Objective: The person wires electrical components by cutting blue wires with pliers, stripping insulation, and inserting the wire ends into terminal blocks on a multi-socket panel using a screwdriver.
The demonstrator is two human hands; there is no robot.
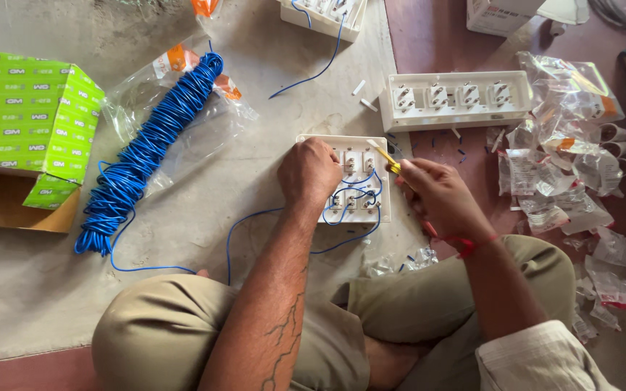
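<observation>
A white switch plate lies face down on the floor in front of my crossed legs, with blue wires looped between its terminals. My left hand presses down on the plate's left side, fingers curled over it. My right hand grips a yellow-handled screwdriver, whose tip points at the plate's upper right terminals. A blue wire runs from the plate leftward toward the coil.
A coil of blue wire lies on a clear plastic bag at left, beside a green cardboard box. A second long white plate sits behind, another plate at the top. Several empty plastic packets are heaped at right.
</observation>
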